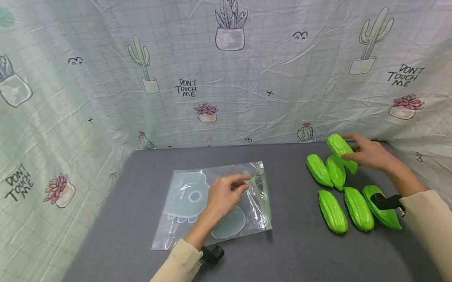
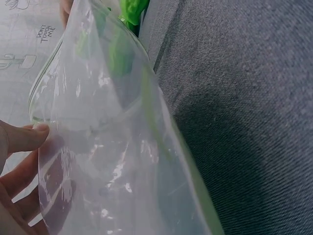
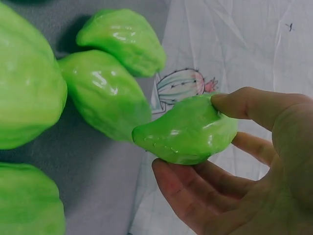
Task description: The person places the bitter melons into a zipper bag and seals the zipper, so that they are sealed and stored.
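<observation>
A clear zip bag [image 1: 190, 194] with a pale blue cartoon print lies flat, its green-edged mouth facing right. My left hand [image 1: 224, 196] is over the bag. In the left wrist view, the thumb and fingers pinch the film of the bag [image 2: 112, 147] near its mouth, which gapes apart. With thumb and fingertips, my right hand [image 1: 369, 153] holds a bright green ridged bitter melon [image 1: 338, 147] just above the others. Seen from the right wrist, the held bitter melon [image 3: 188, 132] points its tapered end away from the palm.
Several more bitter melons lie in two loose rows at the right: two [image 1: 318, 170] at the back, and others [image 1: 333, 212] nearer, one partly behind the right wrist's camera strap. A grey cloth [image 1: 109, 247] covers the table. Printed curtains [image 1: 200, 48] hang behind and at both sides.
</observation>
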Demonstrator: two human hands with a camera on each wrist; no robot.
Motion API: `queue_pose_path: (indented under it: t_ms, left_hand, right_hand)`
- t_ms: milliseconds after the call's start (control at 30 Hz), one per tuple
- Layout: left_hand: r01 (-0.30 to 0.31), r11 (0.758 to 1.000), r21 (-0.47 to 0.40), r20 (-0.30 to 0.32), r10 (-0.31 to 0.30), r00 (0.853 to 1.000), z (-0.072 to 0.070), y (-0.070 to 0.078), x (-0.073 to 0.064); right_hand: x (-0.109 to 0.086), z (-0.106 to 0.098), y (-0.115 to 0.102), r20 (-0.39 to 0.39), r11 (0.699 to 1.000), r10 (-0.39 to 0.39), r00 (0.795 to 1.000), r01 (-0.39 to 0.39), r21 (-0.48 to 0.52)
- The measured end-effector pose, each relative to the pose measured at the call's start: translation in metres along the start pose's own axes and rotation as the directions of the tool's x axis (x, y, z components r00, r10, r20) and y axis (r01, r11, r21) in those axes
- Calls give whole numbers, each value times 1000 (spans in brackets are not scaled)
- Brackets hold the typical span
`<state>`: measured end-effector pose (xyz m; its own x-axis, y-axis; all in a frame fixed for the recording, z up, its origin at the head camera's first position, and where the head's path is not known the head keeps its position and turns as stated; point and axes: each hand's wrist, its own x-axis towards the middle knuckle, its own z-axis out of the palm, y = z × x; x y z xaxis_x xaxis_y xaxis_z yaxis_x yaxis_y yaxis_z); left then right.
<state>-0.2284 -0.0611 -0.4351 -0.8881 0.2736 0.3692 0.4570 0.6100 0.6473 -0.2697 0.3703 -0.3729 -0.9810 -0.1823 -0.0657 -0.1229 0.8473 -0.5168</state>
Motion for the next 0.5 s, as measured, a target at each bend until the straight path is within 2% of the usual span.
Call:
queue_pose_path:
  t_ms: [133, 500]
  left_hand:
    - [16, 1000, -3, 3, -16, 1000, 2, -2, -1]
    - [-22, 1000, 6, -7, 22, 1000, 6, -4, -5]
  right_hand:
    - [0, 2, -8, -5, 1000, -6, 1000, 6, -26]
    - [-1, 5, -25, -11, 997, -59, 998, 58, -47]
